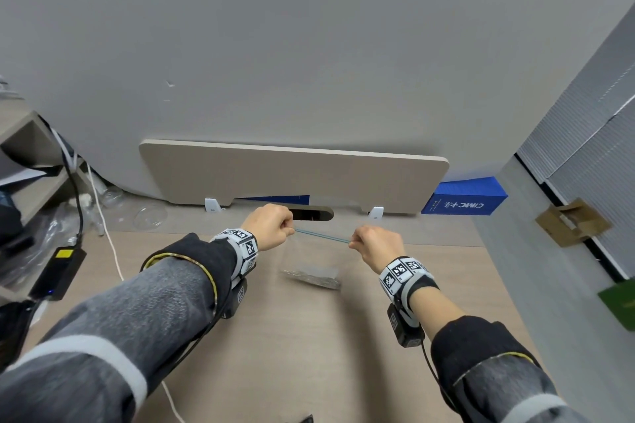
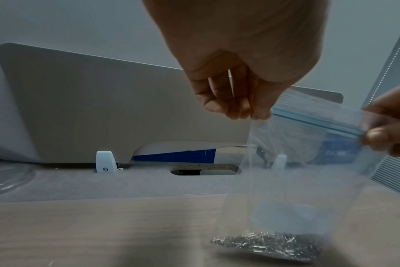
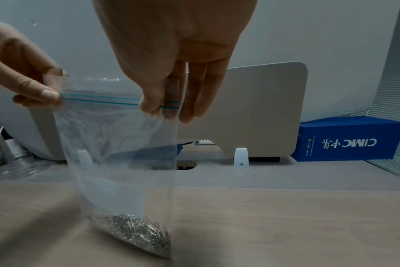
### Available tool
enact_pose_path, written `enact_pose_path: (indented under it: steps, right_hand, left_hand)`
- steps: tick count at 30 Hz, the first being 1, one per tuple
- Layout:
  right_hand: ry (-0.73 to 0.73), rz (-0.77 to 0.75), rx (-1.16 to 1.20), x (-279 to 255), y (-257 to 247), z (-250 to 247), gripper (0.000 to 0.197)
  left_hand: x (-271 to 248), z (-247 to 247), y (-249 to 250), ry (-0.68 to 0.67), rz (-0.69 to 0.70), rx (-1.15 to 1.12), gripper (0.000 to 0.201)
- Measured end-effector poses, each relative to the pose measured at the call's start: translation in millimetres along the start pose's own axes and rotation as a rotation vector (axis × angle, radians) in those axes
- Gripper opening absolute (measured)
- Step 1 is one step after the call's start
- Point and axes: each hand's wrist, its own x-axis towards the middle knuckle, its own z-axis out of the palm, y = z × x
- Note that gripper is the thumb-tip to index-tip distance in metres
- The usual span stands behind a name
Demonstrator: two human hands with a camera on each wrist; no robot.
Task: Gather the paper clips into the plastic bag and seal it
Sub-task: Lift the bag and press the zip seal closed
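Note:
A clear plastic zip bag (image 1: pixel 318 256) (image 2: pixel 292 180) (image 3: pixel 126 153) hangs upright over the wooden desk (image 1: pixel 275 336), its bottom resting on the surface. A heap of silver paper clips (image 1: pixel 311 276) (image 2: pixel 267 243) (image 3: pixel 130 230) lies inside at the bottom. The blue zip strip (image 1: pixel 321 236) (image 2: pixel 317 121) (image 3: pixel 98 100) runs taut between both hands. My left hand (image 1: pixel 271 227) (image 2: pixel 240 101) pinches the strip's left end. My right hand (image 1: pixel 376 244) (image 3: pixel 162 101) pinches the right end. The left hand (image 3: pixel 32 90) also shows in the right wrist view, and the right hand (image 2: pixel 386 133) in the left wrist view.
A beige divider panel (image 1: pixel 292 175) stands at the desk's back, with a cable cutout (image 1: pixel 312 215) just behind the hands. A blue box (image 1: pixel 464 201) sits at the back right. Clear glassware (image 1: pixel 149 215), cables and a black power brick (image 1: pixel 58 271) crowd the left side.

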Motion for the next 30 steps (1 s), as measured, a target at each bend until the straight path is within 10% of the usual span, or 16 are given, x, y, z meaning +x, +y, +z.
enact_pose_path:
  steps: [9,13,18,30]
  right_hand:
    - [-0.153,0.013,0.229,-8,-4,10,0.026]
    - [-0.148,0.011,0.260,-7,-9,11,0.022]
    - [-0.059,0.014,0.199,-6,-19,-1,0.012]
    - [-0.062,-0.015,0.114,-4,-29,-2,0.013]
  left_hand:
    - [-1,5,-1,-0.160,-0.171,0.006,0.012]
    - [0,10,15,-0.197,-0.081,0.211,0.076]
    - [7,29,51,-0.191,0.112,0.162,0.017]
    - [8,27,58,-0.160,0.083,0.010,0.014]
